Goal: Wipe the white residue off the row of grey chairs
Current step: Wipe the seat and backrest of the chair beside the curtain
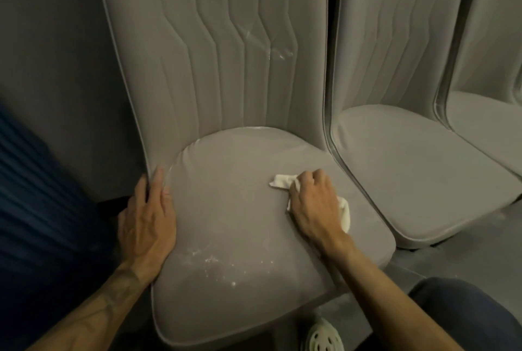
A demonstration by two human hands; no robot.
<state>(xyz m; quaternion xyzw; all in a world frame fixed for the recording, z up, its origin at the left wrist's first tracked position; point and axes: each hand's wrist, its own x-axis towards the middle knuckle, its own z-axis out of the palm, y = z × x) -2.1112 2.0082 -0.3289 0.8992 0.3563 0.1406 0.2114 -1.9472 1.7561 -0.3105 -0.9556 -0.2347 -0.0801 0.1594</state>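
Observation:
A grey padded chair [231, 203] fills the middle of the head view. White residue [214, 261] speckles the front of its seat, and white smears [271, 48] mark the backrest. My right hand [313, 203] presses a crumpled white cloth [282, 181] onto the right part of the seat; the cloth sticks out on both sides of the hand. My left hand [148, 220] lies flat over the seat's left edge, fingers together, gripping the rim.
A second grey chair [401, 170] stands close on the right, a third [485, 130] beyond it. A grey wall is on the left behind a dark blue ribbed surface [34, 209]. A pale perforated shoe [324, 336] and my knee [466, 311] sit below.

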